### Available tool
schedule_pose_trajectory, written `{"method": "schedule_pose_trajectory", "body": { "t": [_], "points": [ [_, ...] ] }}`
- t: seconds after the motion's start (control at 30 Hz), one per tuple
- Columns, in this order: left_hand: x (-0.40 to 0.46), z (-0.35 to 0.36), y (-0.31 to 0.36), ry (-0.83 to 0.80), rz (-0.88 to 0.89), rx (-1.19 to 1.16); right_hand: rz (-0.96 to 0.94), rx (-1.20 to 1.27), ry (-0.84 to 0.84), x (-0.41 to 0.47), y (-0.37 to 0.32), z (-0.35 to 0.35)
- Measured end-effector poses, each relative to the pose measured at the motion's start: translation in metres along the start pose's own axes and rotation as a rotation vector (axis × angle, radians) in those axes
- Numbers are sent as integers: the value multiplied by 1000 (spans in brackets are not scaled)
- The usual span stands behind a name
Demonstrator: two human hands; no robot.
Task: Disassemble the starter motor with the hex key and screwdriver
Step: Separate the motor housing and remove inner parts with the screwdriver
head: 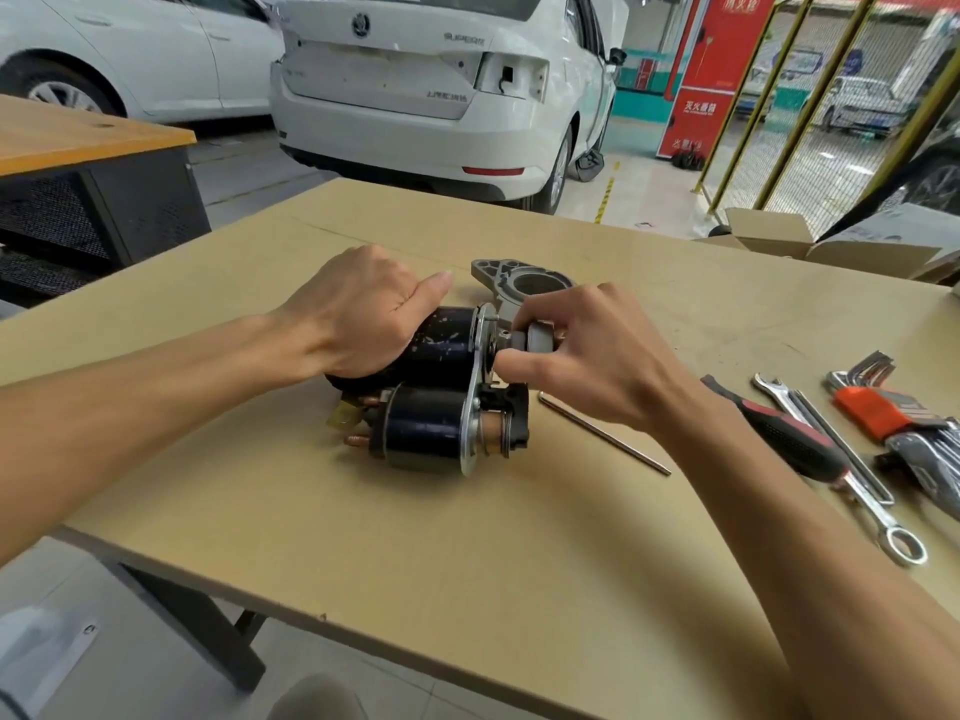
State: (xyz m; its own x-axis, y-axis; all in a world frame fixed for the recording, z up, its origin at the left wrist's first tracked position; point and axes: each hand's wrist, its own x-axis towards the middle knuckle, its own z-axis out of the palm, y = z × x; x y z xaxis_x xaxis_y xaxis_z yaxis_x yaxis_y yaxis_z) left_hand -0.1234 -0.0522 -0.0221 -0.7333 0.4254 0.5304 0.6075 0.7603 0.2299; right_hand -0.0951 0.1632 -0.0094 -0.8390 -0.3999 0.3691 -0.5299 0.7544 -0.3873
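Black starter motor lies on its side mid-desk, solenoid alongside on the near side, both fixed to a silver end plate. Left hand wraps over the motor body, fingers curled around it, pinning it down. Right hand pinches the grey pinion gear on the exposed shaft, thumb under, fingers on top. Nose housing already off, lying just behind. Step in hand looks like pulling the pinion/drive assembly out of the plate: keep the left hand's grip firm, pull straight along the shaft axis, wiggle slightly rather than lever, watch the black shift fork near the solenoid plunger so it doesn't snag. Loose hex key lies just right of the motor; screwdriver, wrenches and hex key set farther right. White car behind.
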Motion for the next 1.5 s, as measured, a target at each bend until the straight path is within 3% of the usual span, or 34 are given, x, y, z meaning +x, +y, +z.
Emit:
{"method": "schedule_pose_trajectory", "body": {
  "t": [0.23,0.3,0.43,0.53,0.73,1.0,1.3,1.5],
  "points": [
    [-1,2,2,31,-54,73,-71,-266,117,-15,-15,0],
    [3,3,5,-71,-102,72,-65,-274,112,-17,-15,2],
    [23,3,9,-365,-391,-159,-47,-225,130,-16,-12,6],
    [21,9,13,-331,-196,-14,-35,-154,-23,-15,-11,8],
    [19,3,21,-340,-90,74,-1,73,-262,-14,-6,10],
    [21,-9,24,-369,33,148,-75,172,-169,-18,-3,15],
    [21,-7,19,-346,101,2,-101,68,-105,-21,-7,22],
    [18,-2,10,-299,-23,-23,-50,-25,-68,-25,-16,25]
  ]
}}
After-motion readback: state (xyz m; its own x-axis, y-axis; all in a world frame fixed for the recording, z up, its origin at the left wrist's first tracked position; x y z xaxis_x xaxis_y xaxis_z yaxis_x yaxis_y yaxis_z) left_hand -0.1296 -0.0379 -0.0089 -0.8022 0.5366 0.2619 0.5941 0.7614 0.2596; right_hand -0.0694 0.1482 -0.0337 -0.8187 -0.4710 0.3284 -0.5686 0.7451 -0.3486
